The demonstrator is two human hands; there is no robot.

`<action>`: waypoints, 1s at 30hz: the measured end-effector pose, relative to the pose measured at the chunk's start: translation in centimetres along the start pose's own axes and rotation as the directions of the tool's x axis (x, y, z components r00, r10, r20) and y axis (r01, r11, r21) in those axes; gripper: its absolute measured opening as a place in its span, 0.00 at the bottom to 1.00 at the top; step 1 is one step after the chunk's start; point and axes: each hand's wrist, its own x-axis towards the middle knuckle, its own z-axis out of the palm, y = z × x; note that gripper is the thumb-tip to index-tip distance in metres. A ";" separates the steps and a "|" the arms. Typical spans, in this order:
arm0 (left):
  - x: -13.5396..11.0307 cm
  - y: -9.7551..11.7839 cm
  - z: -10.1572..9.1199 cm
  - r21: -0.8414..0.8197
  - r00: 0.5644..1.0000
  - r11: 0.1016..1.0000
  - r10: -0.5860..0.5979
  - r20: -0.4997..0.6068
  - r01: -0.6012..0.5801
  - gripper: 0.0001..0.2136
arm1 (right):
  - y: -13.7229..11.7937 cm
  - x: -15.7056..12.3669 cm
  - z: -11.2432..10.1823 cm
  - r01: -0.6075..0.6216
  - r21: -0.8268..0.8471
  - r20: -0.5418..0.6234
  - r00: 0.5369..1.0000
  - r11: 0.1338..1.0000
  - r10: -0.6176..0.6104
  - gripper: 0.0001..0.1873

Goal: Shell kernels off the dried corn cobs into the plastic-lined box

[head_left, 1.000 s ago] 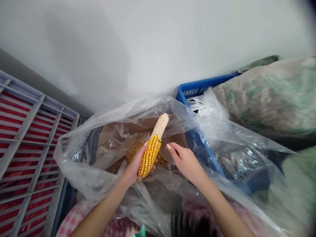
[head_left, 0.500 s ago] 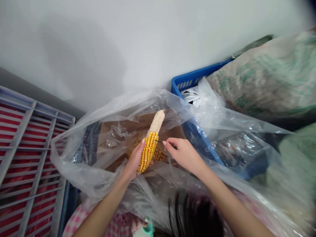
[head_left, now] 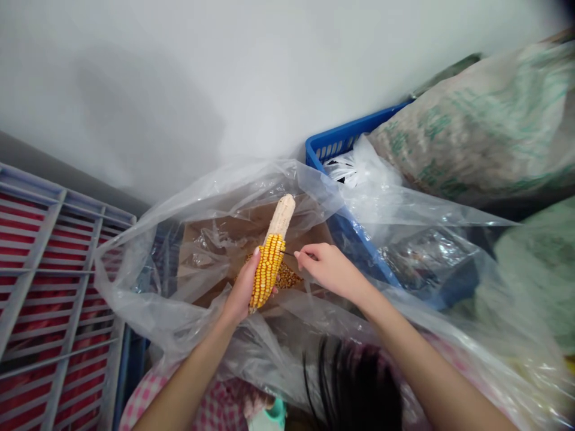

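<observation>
My left hand (head_left: 246,286) is closed around the lower part of an ear of corn (head_left: 268,269), which tilts up and to the right. Its upper end is bare pale cob; yellow kernels cover the rest. On the right, my right hand (head_left: 330,268) pinches a thin dark pick (head_left: 288,254) whose tip meets the kernels along the ear's right edge. The pick's rear end is hidden in my fingers. Beneath the ear, loose kernels (head_left: 290,277) lie in a clear plastic bag (head_left: 135,299) with brown cardboard (head_left: 197,239) at its bottom.
At right stands a blue crate (head_left: 354,127) holding a white plastic bag (head_left: 375,167), with a large stuffed sack (head_left: 471,126) beside it. A grey slatted rack (head_left: 58,287) with red behind it is at left. A white wall (head_left: 269,72) rises behind.
The view has shifted slightly. The pick still touches the ear's right edge, with both hands in nearly the same pose.
</observation>
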 end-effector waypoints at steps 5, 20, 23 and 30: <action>0.1 -0.5 -0.2 0.093 0.994 0.990 0.109 -0.020 -0.107 0.22 | -0.3 0.3 0.6 -0.047 0.050 0.031 0.999 0.998 0.045 0.17; 1.1 -1.9 -1.3 0.088 0.997 0.993 -0.077 0.013 0.075 0.21 | 1.3 1.8 4.9 0.069 -0.363 -0.051 0.994 0.929 -0.094 0.17; 1.1 -2.0 -1.5 0.027 0.975 0.975 -0.222 0.012 0.222 0.22 | 2.2 2.1 5.5 0.118 -0.443 -0.010 0.991 0.889 -0.137 0.18; 0.7 -0.9 -2.2 -0.314 0.805 0.754 -0.463 0.371 0.578 0.23 | 3.5 2.5 6.3 0.184 -0.503 0.037 0.981 0.845 -0.191 0.19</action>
